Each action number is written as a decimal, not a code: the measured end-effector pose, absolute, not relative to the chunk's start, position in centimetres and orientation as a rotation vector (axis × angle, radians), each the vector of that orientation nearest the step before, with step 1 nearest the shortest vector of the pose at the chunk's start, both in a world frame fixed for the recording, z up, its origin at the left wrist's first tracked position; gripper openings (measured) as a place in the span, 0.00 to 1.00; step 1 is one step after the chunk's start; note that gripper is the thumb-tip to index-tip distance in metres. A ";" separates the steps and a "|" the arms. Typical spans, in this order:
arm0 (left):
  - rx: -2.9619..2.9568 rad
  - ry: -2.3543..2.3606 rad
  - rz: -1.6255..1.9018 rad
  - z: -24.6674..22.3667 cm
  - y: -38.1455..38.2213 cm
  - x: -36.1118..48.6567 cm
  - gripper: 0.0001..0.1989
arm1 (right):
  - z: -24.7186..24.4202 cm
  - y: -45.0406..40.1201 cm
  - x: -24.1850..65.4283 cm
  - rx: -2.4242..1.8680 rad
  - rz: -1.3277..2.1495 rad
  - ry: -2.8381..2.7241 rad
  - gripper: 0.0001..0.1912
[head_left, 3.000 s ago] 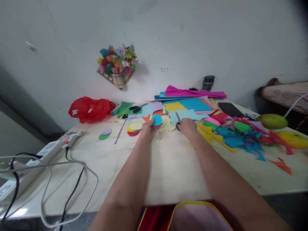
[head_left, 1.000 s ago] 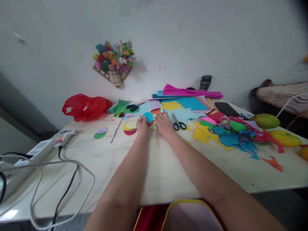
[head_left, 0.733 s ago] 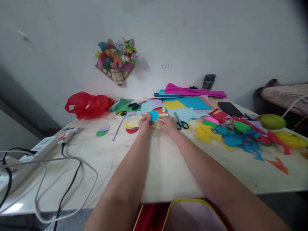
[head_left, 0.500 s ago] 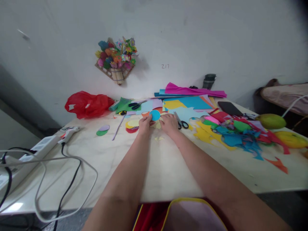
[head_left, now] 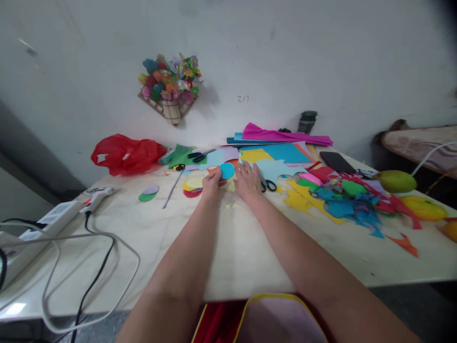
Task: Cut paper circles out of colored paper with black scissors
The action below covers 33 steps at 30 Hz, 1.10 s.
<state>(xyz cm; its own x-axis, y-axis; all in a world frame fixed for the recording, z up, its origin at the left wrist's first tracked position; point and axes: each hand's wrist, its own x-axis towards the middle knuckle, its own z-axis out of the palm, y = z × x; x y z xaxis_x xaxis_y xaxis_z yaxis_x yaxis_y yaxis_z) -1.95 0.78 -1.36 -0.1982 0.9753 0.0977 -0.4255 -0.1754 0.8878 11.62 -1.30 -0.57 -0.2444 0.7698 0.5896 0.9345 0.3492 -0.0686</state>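
Observation:
A round blue paper disc [head_left: 227, 171] is pinched at its left edge by my left hand [head_left: 212, 182]. My right hand [head_left: 248, 181] lies with its fingers spread just right of the disc, over paper pieces, and holds nothing that I can see. Black-handled scissors [head_left: 270, 185] rest against the right side of that hand, partly hidden by it. Left of my left hand lie overlapping yellow discs [head_left: 193, 183] and a red disc [head_left: 193, 193]. Small pale yellow scraps [head_left: 232, 206] are on the table between my wrists.
Coloured sheets [head_left: 282, 152] and a magenta roll [head_left: 285, 135] lie at the back. Paper scraps [head_left: 350, 205], a phone [head_left: 336, 162] and fruit [head_left: 396, 181] are at right. At left are a red bag [head_left: 128, 155], a power strip [head_left: 53, 219], cables and a lilac strip [head_left: 173, 189].
My right hand's fingers have spread and lifted away from the disc's side, reaching slightly farther forward. My left hand still holds the blue disc. The whole view has shifted a little.

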 end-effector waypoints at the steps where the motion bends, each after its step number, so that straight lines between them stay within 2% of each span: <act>1: 0.872 0.912 1.619 -1.4 0.8 -2.0 0.21 | -0.6 -1.3 11.6 -1.475 -0.388 -2.074 0.22; 9: 0.898 0.929 1.571 -1.6 0.9 -2.2 0.20 | -1.2 -0.1 12.6 -1.446 -0.051 -1.800 0.14; 14: 0.930 0.926 1.541 -1.6 0.9 -2.3 0.21 | -1.9 1.2 12.9 -1.305 0.449 -1.562 0.15; 18: 0.938 0.932 1.528 -1.6 0.8 -2.3 0.21 | -2.1 1.5 12.7 -1.194 0.701 -1.380 0.18; 25: 0.951 0.931 1.519 -1.6 0.7 -2.2 0.19 | -2.0 1.5 12.9 -1.098 0.862 -1.282 0.19; 33: 1.004 0.915 1.440 -1.7 0.7 -2.2 0.17 | -1.8 1.4 12.9 -0.959 0.859 -1.384 0.22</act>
